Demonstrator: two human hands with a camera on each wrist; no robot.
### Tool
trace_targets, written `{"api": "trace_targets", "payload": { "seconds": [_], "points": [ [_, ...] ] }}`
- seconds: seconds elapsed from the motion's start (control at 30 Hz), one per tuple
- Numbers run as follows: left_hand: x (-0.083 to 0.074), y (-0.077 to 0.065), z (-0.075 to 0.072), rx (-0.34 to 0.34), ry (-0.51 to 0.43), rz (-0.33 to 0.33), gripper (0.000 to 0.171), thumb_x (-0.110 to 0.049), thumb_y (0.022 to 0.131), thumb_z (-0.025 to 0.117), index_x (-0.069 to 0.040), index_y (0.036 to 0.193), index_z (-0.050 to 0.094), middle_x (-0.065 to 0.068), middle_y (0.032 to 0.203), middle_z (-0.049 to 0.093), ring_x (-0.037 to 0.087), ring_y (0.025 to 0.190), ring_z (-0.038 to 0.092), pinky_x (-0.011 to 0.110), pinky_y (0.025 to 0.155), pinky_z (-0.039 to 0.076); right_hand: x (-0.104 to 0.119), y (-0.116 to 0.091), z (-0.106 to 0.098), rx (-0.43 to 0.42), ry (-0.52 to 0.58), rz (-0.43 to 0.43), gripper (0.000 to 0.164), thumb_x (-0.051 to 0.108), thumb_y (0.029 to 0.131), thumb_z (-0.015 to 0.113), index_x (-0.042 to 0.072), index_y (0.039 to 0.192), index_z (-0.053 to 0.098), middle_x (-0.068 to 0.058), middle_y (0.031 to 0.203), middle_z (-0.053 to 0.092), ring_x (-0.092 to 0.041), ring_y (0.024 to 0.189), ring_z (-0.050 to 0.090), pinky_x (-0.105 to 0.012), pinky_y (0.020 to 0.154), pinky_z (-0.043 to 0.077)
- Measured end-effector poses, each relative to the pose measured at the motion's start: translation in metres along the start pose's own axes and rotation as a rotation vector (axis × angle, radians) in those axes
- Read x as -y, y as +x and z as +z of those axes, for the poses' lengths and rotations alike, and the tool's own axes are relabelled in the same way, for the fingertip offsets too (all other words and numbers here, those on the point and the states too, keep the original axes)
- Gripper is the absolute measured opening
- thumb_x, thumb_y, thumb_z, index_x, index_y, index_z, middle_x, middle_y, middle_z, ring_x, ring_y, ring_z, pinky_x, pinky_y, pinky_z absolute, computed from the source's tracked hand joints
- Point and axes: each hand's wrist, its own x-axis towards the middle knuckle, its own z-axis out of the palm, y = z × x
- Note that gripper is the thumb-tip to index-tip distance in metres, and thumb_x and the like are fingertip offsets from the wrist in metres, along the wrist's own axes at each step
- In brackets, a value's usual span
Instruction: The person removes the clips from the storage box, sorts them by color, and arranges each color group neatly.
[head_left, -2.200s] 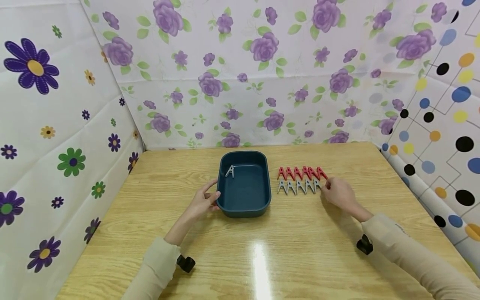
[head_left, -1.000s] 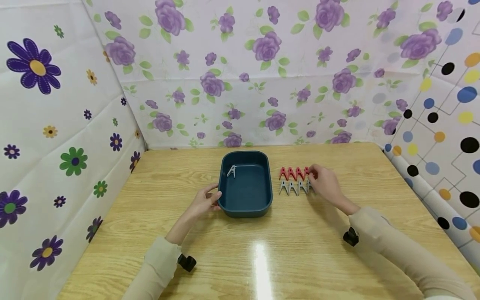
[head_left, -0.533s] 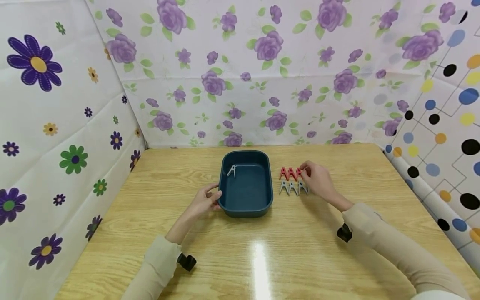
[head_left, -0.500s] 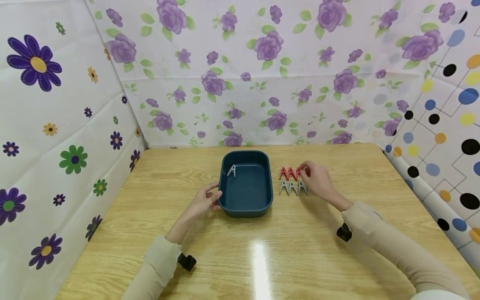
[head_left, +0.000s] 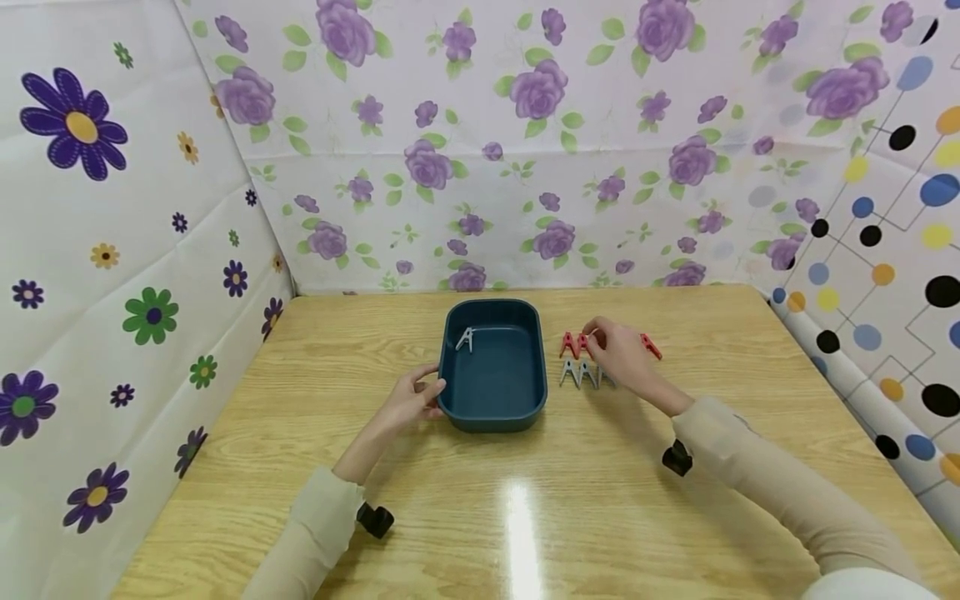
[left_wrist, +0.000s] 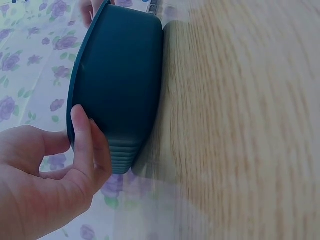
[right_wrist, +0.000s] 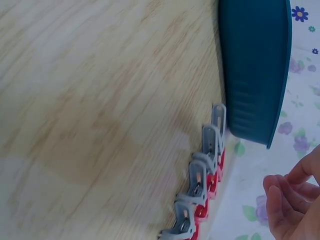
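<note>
In the head view my left hand [head_left: 408, 402] grips the left side of a dark teal rectangular box [head_left: 493, 421]. The left wrist view has fingers [left_wrist: 82, 142] against the box's outer wall and one digit behind its rim. A pale grey clothespin [head_left: 466, 338] lies inside, near the far left corner. My right hand [head_left: 622, 354] is over two rows of clothespins right of the box, red clothespins [head_left: 567, 344] behind grey clothespins [head_left: 569, 372], partly covering both. In the right wrist view its fingers are bent, fingertips close together; whether they pinch anything is hidden.
Beyond my right hand lies one tilted red clothespin [head_left: 651, 346]. All stand on a wooden table [head_left: 465, 500] with a bright light streak in front. A floral backdrop [head_left: 480, 208] hangs behind, with patterned sheets along both sides.
My right hand has moved left along the clothespin rows, so a red clothespin at the right end shows again. My left hand stays on the box. The view has shifted slightly.
</note>
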Motion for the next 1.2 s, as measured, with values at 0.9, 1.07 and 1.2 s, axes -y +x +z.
{"api": "trace_targets", "payload": {
  "seconds": [0.9,1.07,1.2],
  "points": [
    [0.0,-0.001,0.0,-0.006,0.016,0.011,0.049,-0.015,0.103,0.048,-0.001,0.148,0.034,0.031,0.113,0.062,0.009,0.069,0.061,0.028,0.07,0.057,0.026,0.015,0.023,0.09,0.055,-0.04,0.023,0.011,0.098,0.051,0.005,0.117,0.062,-0.015,0.108,0.067,-0.02,0.087,0.065,-0.034,0.068,0.055],
    [0.0,-0.001,0.0,-0.012,0.022,0.001,0.049,-0.015,0.103,0.048,-0.002,0.148,0.034,0.03,0.11,0.063,0.009,0.069,0.061,0.028,0.07,0.057,0.03,0.019,0.026,0.052,0.059,-0.104,0.024,0.009,0.096,0.053,0.002,0.118,0.062,-0.018,0.112,0.066,-0.025,0.092,0.065,-0.038,0.072,0.056],
    [0.0,-0.001,0.0,-0.013,0.02,-0.003,0.049,-0.014,0.103,0.048,-0.002,0.148,0.035,0.03,0.11,0.063,0.009,0.069,0.061,0.027,0.07,0.056,0.033,0.022,0.028,0.038,0.059,-0.133,0.026,0.007,0.095,0.054,-0.001,0.118,0.062,-0.018,0.111,0.067,-0.026,0.091,0.064,-0.039,0.073,0.055]
  ]
}}
